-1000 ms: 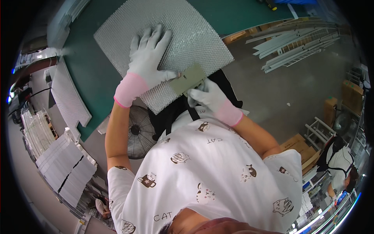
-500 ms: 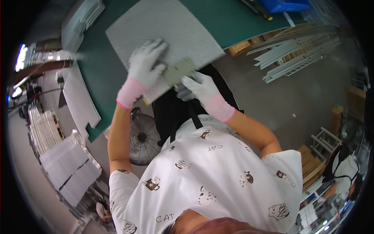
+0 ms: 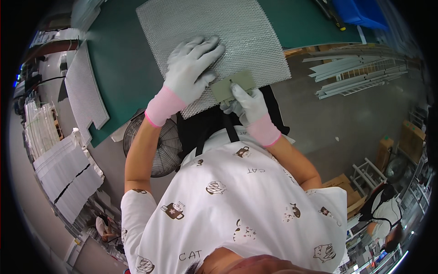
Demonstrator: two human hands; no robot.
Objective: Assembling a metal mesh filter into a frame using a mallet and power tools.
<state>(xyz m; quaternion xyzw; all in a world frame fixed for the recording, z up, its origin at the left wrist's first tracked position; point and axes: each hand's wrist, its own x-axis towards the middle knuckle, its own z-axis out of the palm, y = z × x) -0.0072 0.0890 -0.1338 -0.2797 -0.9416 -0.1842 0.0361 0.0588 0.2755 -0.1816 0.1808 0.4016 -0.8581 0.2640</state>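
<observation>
A square silvery mesh panel [image 3: 246, 36] lies on the green work table [image 3: 118, 68], its near corner reaching past the edge toward my body. My left hand [image 3: 191, 64], in a white glove with a pink cuff, rests flat on the mesh with its fingers stretched out. In my gloved right hand [image 3: 248, 102] is a flat olive-green plate [image 3: 235, 84], pinched between thumb and fingers over the panel's near edge. A small slot shows near the plate's middle. The fingers beneath it are partly hidden.
Another mesh panel [image 3: 86, 86] with a notched corner lies at the table's left. A blue bin [image 3: 358, 13] and a dark tool with a yellow tip [image 3: 335, 18] sit far right. Below the table stands a fan [image 3: 157, 146]. Long white strips [image 3: 351, 68] are stacked right.
The view has shifted, so the table and panel appear farther right. My left hand stays on the mesh, and my right hand still holds the green plate at its near edge.
</observation>
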